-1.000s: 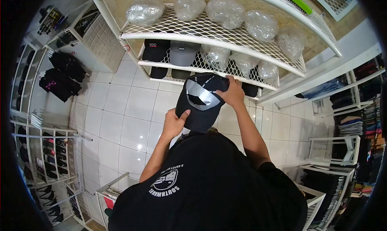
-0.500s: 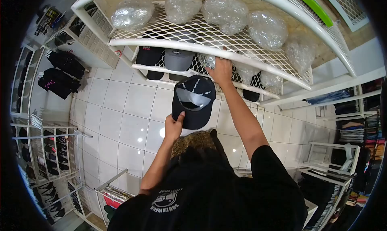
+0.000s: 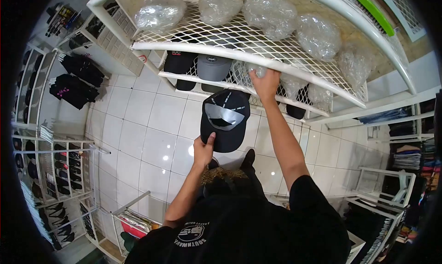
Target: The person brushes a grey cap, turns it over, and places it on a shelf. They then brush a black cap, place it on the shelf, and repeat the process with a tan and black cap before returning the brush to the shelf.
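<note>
My left hand (image 3: pixel 203 150) pinches the brim of a black cap (image 3: pixel 230 140), thumb on top. The cap is upturned, so its inside shows a shiny grey panel and white lettering on the seams. At the second tier of the white rack, my right hand (image 3: pixel 266 85) is closed around a crumpled clear plastic wad (image 3: pixel 258 70); some of its fingers are hidden by the shelf rail. Left of that hand on the same tier sit a grey cap (image 3: pixel 214 68) and a black cap with a red mark (image 3: pixel 179 62).
Several crumpled clear plastic wads (image 3: pixel 270 16) line the top mesh shelf (image 3: pixel 198 29) of the rack. A green brush (image 3: pixel 375 14) lies at upper right. Clothing racks (image 3: pixel 76 87) stand left, a low rack (image 3: pixel 377 185) right. White tiles (image 3: pixel 152 135) cover the floor.
My right hand has drawn back slightly from the shelf, and the clear plastic now shows within its grasp. The black cap remains in my left hand; the view has shifted a little.
</note>
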A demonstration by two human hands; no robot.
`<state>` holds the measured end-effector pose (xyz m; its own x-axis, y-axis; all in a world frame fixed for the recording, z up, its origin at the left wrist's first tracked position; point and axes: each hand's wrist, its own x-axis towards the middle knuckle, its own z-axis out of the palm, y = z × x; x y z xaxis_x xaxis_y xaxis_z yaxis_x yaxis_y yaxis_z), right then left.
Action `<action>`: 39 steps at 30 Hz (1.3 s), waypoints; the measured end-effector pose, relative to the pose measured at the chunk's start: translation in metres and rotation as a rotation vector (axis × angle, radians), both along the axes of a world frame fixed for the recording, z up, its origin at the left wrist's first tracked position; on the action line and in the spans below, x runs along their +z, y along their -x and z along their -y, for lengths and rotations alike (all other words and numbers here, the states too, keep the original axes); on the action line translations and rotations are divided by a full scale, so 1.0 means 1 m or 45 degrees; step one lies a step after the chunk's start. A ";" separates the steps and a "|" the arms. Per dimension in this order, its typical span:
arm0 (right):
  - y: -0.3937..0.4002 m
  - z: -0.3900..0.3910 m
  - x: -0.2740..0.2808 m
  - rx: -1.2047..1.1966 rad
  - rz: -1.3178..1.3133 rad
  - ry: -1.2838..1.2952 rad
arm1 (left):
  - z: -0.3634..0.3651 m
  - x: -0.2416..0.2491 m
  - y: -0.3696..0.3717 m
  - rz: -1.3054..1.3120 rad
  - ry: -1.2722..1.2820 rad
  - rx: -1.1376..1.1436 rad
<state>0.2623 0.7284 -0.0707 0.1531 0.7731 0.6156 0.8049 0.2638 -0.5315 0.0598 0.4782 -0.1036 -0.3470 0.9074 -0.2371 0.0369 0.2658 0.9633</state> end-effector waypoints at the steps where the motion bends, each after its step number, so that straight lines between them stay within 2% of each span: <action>1: 0.003 0.012 0.006 -0.052 -0.081 -0.087 | -0.001 0.004 0.002 -0.012 -0.008 -0.018; 2: 0.003 0.027 0.008 -0.048 -0.074 -0.085 | 0.000 0.007 0.004 -0.025 -0.010 -0.038; 4: -0.003 0.052 0.006 0.115 -0.426 0.000 | 0.000 -0.005 0.014 -0.096 0.053 -0.086; 6: -0.006 0.087 0.004 0.082 -0.399 0.034 | 0.003 -0.008 0.020 -0.117 0.153 -0.140; 7: -0.007 0.107 0.010 0.135 -0.588 0.123 | 0.004 -0.005 0.019 -0.112 0.151 -0.139; 8: -0.007 0.124 0.018 0.190 -0.775 0.210 | 0.003 -0.001 0.016 -0.128 0.031 -0.087; 9: -0.006 0.141 0.024 0.191 -0.770 0.206 | 0.004 0.002 0.015 -0.145 -0.088 -0.036; 11: -0.004 0.170 0.036 0.536 -1.001 0.435 | 0.006 0.001 0.020 -0.158 -0.079 -0.083; 12: -0.003 0.181 0.041 0.526 -0.999 0.425 | 0.006 0.004 0.022 -0.175 -0.066 -0.127; 14: 0.001 0.197 0.050 0.709 -0.842 0.617 | 0.006 0.010 0.026 -0.234 -0.091 -0.209; 16: 0.007 0.204 0.049 0.677 -0.812 0.680 | 0.008 0.030 0.028 -0.298 -0.111 -0.288; 18: 0.013 0.200 0.034 0.553 -0.411 0.356 | 0.011 0.051 0.028 -0.298 -0.122 -0.379; 19: 0.015 0.200 0.033 0.545 -0.413 0.352 | 0.013 0.052 0.027 -0.299 -0.125 -0.387; 21: 0.022 0.202 0.032 0.585 -0.182 0.254 | 0.018 0.054 0.026 -0.205 -0.278 -0.513; 26: 0.033 0.206 0.013 0.563 0.027 0.288 | 0.025 0.056 0.036 -0.128 -0.305 -0.540; 28: 0.027 0.201 0.035 0.865 -0.065 0.648 | 0.019 0.055 0.051 -0.147 -0.310 -0.539; 29: 0.016 0.196 0.041 1.016 -0.258 0.984 | 0.020 0.054 0.059 -0.208 -0.275 -0.523; 30: 0.010 0.201 0.048 1.019 -0.265 0.985 | 0.023 0.054 0.064 -0.270 -0.240 -0.510; 32: 0.005 0.206 0.074 0.935 -0.017 0.551 | 0.025 0.067 0.067 -0.330 -0.291 -0.481; 33: 0.011 0.215 0.095 0.828 0.309 0.468 | 0.025 0.070 0.066 -0.269 -0.288 -0.468; 35: 0.022 0.221 0.090 0.845 0.334 0.371 | 0.028 0.076 0.064 -0.209 -0.283 -0.461; 37: 0.025 0.220 0.082 0.865 0.326 0.200 | 0.027 0.091 0.060 -0.254 -0.419 -0.474; 39: 0.026 0.220 0.079 0.837 0.314 0.190 | 0.026 0.098 0.059 -0.167 -0.428 -0.495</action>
